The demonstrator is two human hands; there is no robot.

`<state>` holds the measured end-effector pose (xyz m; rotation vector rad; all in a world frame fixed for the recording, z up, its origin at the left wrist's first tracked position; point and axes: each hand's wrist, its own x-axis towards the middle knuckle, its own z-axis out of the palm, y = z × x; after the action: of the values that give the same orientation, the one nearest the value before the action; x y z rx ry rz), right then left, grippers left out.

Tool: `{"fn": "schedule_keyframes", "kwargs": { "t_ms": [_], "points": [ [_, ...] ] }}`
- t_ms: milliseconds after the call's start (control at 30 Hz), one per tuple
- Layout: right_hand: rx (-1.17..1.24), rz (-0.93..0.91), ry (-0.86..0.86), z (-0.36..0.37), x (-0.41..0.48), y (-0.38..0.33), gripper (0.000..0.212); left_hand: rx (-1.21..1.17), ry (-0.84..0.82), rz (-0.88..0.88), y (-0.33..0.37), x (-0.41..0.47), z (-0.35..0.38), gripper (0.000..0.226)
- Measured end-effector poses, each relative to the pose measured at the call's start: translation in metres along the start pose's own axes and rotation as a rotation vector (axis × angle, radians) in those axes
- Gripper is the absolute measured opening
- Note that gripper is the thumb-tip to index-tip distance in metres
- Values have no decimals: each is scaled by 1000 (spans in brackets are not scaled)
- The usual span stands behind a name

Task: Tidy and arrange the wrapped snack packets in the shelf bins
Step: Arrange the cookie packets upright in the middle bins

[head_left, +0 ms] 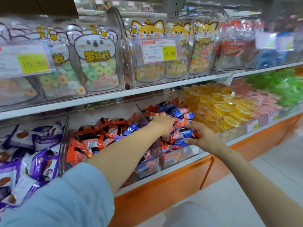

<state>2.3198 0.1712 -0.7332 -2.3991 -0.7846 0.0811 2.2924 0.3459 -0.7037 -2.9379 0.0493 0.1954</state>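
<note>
SNACK AISLE — A person works at the front edge of the lower shelf (pixel 172 168), both hands in a clear bin (pixel 180 155) heaped with pink, blue and red packets (pixel 178 110). The right hand (pixel 205 138), at the bin's front right corner, curls thumb and fingers round a clump of packets. The left hand (pixel 161 121) lies on the heap's left side with its fingertips buried, so its hold cannot be told. The remaining packets lie jumbled toward the bin's back edge — nearer the left hand. Above, price tags (pixel 168 53) read "16.80" and candy bags (pixel 96 56) carry "罗班长".
</note>
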Motion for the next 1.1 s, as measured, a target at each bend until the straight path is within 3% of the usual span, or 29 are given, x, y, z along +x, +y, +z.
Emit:
{"fn": "schedule_keyframes", "kwargs": {
  "t_ms": [100, 233, 367, 533, 633, 733, 967, 1033, 1100],
  "points": [
    [78, 23, 17, 4, 2, 1, 37, 68, 17, 0, 0, 5, 5, 68],
    [131, 23, 84, 7, 6, 3, 31, 48, 60, 25, 2, 3, 5, 53],
    [279, 39, 202, 7, 2, 2, 29, -262, 114, -17, -3, 2, 6, 40],
    [478, 79, 415, -8, -6, -10, 23, -688, 423, -34, -12, -21, -9, 36],
    [573, 45, 417, -13, -12, -25, 23, -853, 582, -20, -31, -53, -16, 40],
    [608, -47, 346, -7, -18, -49, 22, -888, 630, -52, -57, -97, -7, 45],
    [454, -316, 98, 34, -16, -112, 23, -851, 663, -331, -104, -147, 36, 44],
    [238, -439, 56, 46, -12, -118, 23, -773, 649, -346, -109, -146, 48, 47],
    [-209, -508, -31, 57, -9, -116, 22, -786, 490, -276, -110, -147, 57, 48]
  ]
}}
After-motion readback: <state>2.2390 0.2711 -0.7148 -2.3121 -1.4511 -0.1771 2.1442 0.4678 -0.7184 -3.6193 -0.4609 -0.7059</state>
